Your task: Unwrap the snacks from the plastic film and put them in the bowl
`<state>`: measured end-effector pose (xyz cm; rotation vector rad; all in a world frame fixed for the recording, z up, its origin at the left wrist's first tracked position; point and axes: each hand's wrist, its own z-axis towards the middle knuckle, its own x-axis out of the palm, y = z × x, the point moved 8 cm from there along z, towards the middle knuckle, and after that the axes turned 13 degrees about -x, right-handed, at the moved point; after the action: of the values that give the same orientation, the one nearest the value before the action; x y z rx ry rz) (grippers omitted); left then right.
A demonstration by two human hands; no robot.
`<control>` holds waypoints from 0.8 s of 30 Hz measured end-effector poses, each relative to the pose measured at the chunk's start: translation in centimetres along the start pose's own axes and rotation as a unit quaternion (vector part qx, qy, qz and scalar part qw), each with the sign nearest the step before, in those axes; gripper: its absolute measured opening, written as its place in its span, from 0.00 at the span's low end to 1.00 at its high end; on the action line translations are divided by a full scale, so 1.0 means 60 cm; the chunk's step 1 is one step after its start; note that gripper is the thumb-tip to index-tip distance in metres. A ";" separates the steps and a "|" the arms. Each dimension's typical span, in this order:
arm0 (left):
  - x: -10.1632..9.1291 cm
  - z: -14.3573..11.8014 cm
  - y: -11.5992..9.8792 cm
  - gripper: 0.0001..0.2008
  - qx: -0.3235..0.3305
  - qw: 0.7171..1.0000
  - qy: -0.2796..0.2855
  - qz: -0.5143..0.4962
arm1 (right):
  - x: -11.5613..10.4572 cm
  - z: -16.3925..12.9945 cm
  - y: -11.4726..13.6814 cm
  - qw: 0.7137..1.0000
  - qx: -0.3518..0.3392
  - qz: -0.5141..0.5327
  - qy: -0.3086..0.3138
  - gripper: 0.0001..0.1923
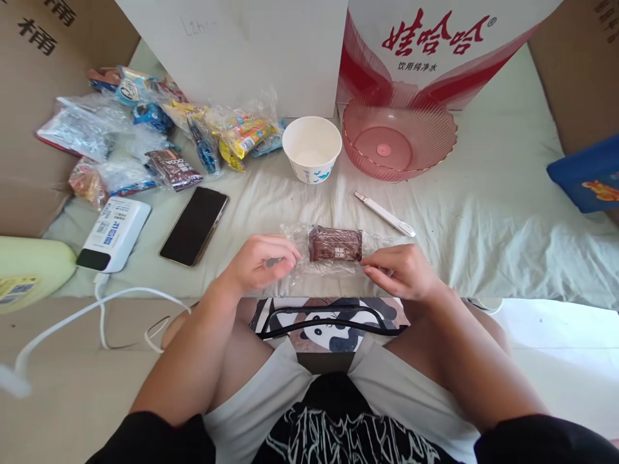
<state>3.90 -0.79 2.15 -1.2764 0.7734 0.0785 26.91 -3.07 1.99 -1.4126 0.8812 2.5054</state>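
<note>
A brown wrapped snack bar [335,244] lies inside a clear plastic bag [300,237] at the near edge of the cloth-covered surface. My left hand [261,261] pinches the bag's left end. My right hand [401,270] pinches its right end. The bag is held flat and stretched between both hands, with the bar in the middle.
Behind the bag stand a white paper cup [312,148] and a pink ribbed bowl [399,138], with a small white knife [384,214] between. Left: a black phone [194,225], a white power bank [115,233] with cable, a pile of wrapped snacks [159,138]. Cardboard boxes ring the back.
</note>
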 end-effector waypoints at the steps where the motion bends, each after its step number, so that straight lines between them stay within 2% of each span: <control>1: -0.010 0.003 0.009 0.14 -0.015 0.999 -0.037 -0.010 | -0.005 0.000 -0.002 1.000 0.005 -0.018 -0.020 0.14; 4: -0.047 0.008 0.034 0.08 -0.042 0.978 -0.205 0.018 | -0.015 -0.002 -0.012 0.994 0.048 -0.080 -0.061 0.11; 5: -0.053 0.009 0.039 0.06 -0.037 0.969 -0.243 0.031 | -0.016 -0.003 -0.016 0.992 0.066 -0.091 -0.066 0.11; 6: -0.055 0.012 0.042 0.10 -0.029 0.964 -0.260 0.039 | -0.017 -0.005 -0.020 0.990 0.084 -0.093 -0.071 0.11; 8: -0.044 0.023 0.047 0.27 -0.014 0.970 -0.237 0.055 | -0.019 -0.009 -0.031 0.986 0.122 -0.078 -0.086 0.11; 10: -0.023 0.036 0.047 0.36 -0.011 0.983 -0.166 0.081 | -0.022 -0.013 -0.040 0.982 0.146 -0.053 -0.104 0.10; 11: -0.012 0.041 0.046 0.34 -0.011 0.987 -0.130 0.097 | -0.024 -0.013 -0.042 0.983 0.145 -0.041 -0.108 0.09; 12: -0.003 0.044 0.044 0.27 -0.014 0.988 -0.106 0.111 | -0.025 -0.012 -0.040 0.985 0.132 -0.031 -0.107 0.08; 14: 0.001 0.050 0.041 0.07 -0.032 0.986 -0.106 0.124 | -0.029 -0.006 -0.026 0.991 0.080 -0.028 -0.106 0.06; 15: -0.003 0.053 0.041 0.02 -0.049 0.984 -0.125 0.119 | -0.033 -0.003 -0.015 0.992 0.051 -0.035 -0.114 0.05; 17: -0.013 0.058 0.046 0.09 -0.101 0.977 -0.170 0.081 | -0.043 0.001 0.011 0.988 0.010 -0.048 -0.148 0.05; 19: -0.016 0.061 0.061 0.10 -0.180 0.966 -0.187 0.000 | -0.041 0.007 0.043 0.984 -0.027 -0.019 -0.173 0.09; 22: -0.001 0.062 0.082 0.11 -0.290 0.930 -0.166 -0.153 | -0.006 0.024 0.096 0.983 -0.085 0.084 -0.140 0.11; 24: 0.013 0.062 0.087 0.12 -0.329 0.905 -0.145 -0.227 | 0.022 0.033 0.116 0.984 -0.091 0.109 -0.108 0.10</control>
<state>3.87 3.90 -2.30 -2.0072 0.1639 0.1559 22.05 -7.89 4.65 -1.1111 0.8223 2.9013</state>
